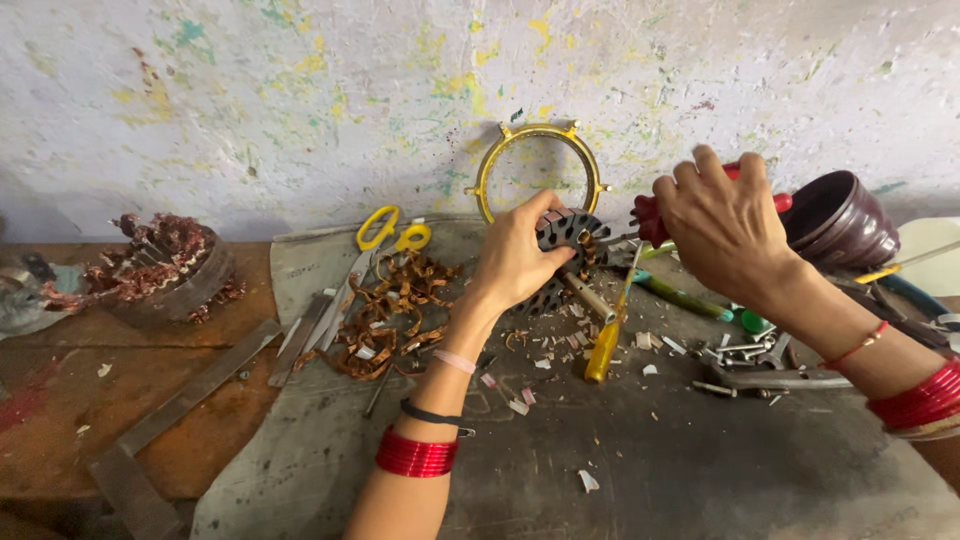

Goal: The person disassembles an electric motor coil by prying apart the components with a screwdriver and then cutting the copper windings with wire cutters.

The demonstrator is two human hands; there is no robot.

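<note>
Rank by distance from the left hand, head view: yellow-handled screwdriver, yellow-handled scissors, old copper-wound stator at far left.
From the left hand, which grips the slotted motor core:
1. Yellow-handled screwdriver, just right of and below the hand, lying on the grey mat.
2. Yellow-handled scissors, to the hand's left, near the wall.
3. Copper-wound stator, far left on the wooden bench.

Mat front (pixel 700 470) open, screwdriver (pixel 608 335), copper scraps (pixel 385 320) blocking mid

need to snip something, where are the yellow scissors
In the head view, the yellow-handled scissors lie left of the left hand, beside the copper wire scraps, below the wall.
</note>
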